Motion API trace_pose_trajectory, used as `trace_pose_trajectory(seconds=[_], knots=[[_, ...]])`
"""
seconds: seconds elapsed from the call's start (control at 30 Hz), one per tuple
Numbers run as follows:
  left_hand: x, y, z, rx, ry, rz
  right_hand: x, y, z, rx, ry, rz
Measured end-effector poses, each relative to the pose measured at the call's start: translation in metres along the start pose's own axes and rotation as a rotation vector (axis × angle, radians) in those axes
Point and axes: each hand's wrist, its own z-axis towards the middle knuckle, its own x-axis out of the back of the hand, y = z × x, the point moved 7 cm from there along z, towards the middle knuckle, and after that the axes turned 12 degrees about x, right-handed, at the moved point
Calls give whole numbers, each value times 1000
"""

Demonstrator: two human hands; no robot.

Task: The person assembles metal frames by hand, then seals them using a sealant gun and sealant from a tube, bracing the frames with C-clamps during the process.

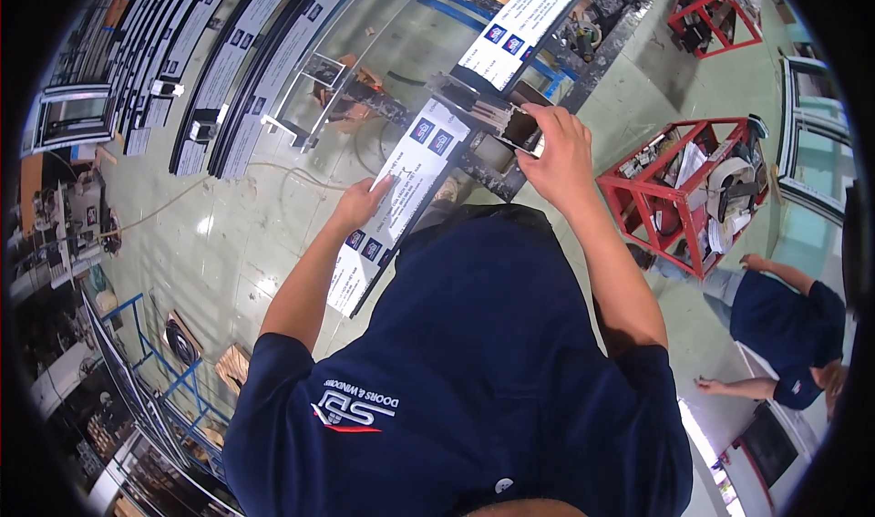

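My left hand (363,204) is closed on the near edge of a long frame profile (410,172) covered in white printed protective film. The thumb side shows on top of the film; the other fingers are partly hidden. My right hand (558,150) grips a short, dark hollow profile piece (522,132) at its open end, thumb on the near side and fingers over the far side. This piece lies against the end of the film-covered profile. Farther off, a second film-covered profile (524,38) continues along the same line.
A dark, stained workbench (597,61) runs beneath the profiles. Long profiles (278,70) lie side by side at the far left. To the right stands a red metal cart (697,189) with tools and parts, with another red rack (715,20) beyond. A co-worker (788,335) is at the lower right.
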Motion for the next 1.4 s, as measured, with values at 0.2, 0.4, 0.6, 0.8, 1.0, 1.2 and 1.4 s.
trace_pose_trajectory(seconds=[0.2,0.4,0.6,0.8,1.0,1.2,1.4], knots=[[37,83,-66,-626,284,-234,-33,-2,11,-79,-164,523],[6,147,-69,-694,-537,-1013,-71,-39,17,-406,-481,1465],[1,162,-50,-412,-563,-1304,-91,-25,-3,-717,-444,1689],[4,148,-33,-162,-304,-1258,-84,6,-26,-729,-351,1314],[-4,152,-31,-199,-463,-1318,-89,13,-32,-733,-279,1319],[8,168,-62,-523,-773,-1409,-70,-9,-23,-730,-386,1761],[45,156,-100,-1021,-1115,-1004,-43,16,9,-364,-471,1487]])
